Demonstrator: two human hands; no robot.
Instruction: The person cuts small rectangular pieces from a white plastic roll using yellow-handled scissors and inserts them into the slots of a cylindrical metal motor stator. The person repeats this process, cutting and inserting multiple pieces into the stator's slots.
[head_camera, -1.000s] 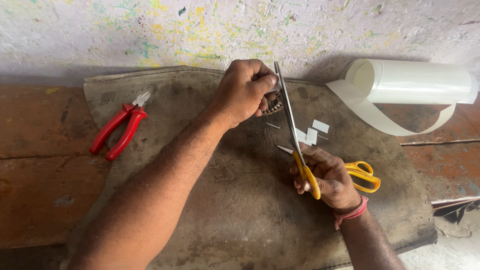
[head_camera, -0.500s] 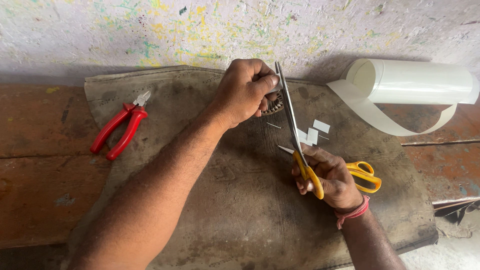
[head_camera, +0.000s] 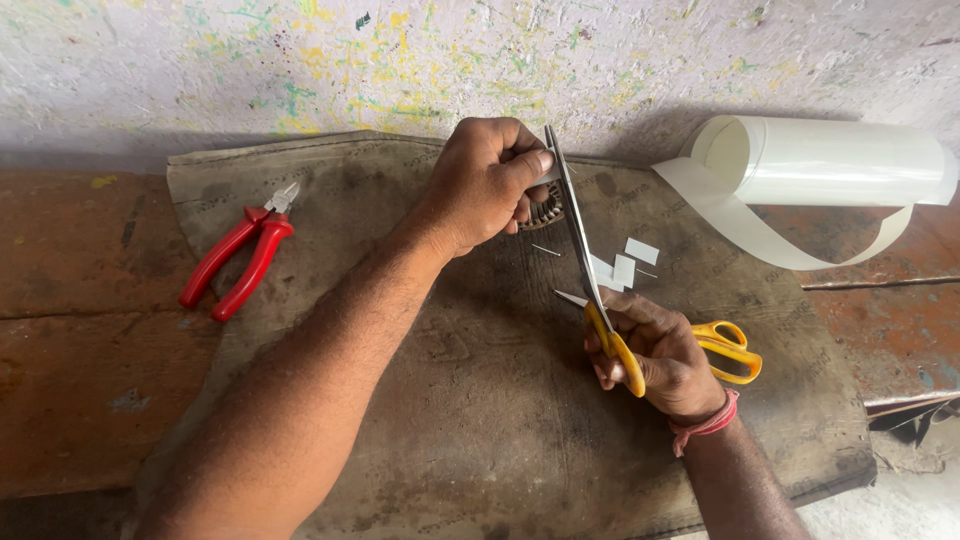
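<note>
The yellow-handled scissors (head_camera: 600, 300) lie gripped in the right hand (head_camera: 655, 355), their long steel blades open and angled up toward the left hand (head_camera: 490, 185). That hand is closed around a small dark ribbed metal part (head_camera: 545, 212), held just left of the upper blade, above the brown mat (head_camera: 450, 420).

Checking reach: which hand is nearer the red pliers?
Left. The left hand grips a small part right of the red pliers; the right hand, holding the yellow scissors, is farther right.
</note>
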